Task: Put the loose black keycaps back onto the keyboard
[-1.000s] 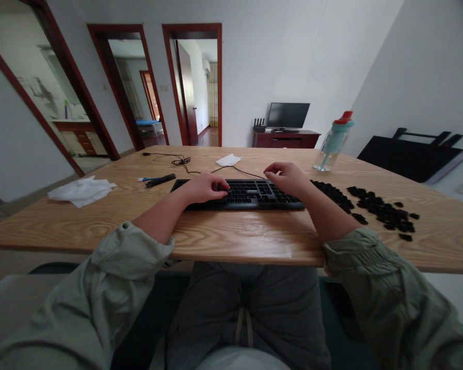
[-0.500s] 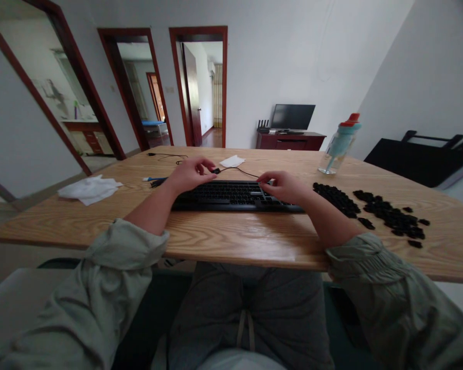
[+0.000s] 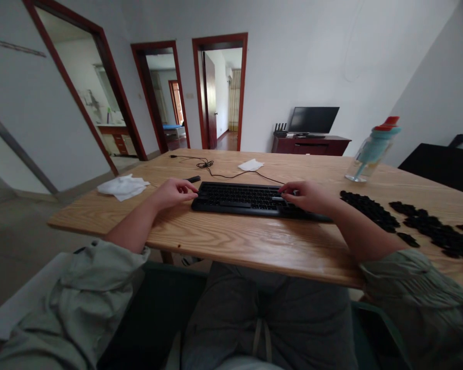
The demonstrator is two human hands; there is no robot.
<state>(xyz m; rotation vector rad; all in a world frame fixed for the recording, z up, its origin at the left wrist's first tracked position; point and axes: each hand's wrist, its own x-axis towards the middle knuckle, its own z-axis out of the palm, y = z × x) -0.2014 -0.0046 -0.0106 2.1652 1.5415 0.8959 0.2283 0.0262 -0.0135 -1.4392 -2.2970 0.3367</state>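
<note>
A black keyboard (image 3: 239,196) lies on the wooden table in front of me, its bed dark and apparently without most of its caps. My left hand (image 3: 173,193) is at its left end, thumb and fingers closed on the edge. Over its right part is my right hand (image 3: 303,195), fingers bent and closed against the upper edge; the palm hides that end. A black cable (image 3: 231,176) runs from behind the keyboard to a small coil. Just beyond my left fingers lies a dark handle (image 3: 193,179), partly hidden.
Heaps of small black pieces like keycaps (image 3: 370,210) lie to the right. A clear bottle with a red lid (image 3: 370,151) stands behind them. White tissue (image 3: 124,187) lies at the left, another tissue (image 3: 250,164) behind the keyboard. The table's front edge (image 3: 254,262) is close to me.
My left hand has come down from above the keyboard, where it held a small dark thing by the cable, to the keyboard's left end. The view has turned left.
</note>
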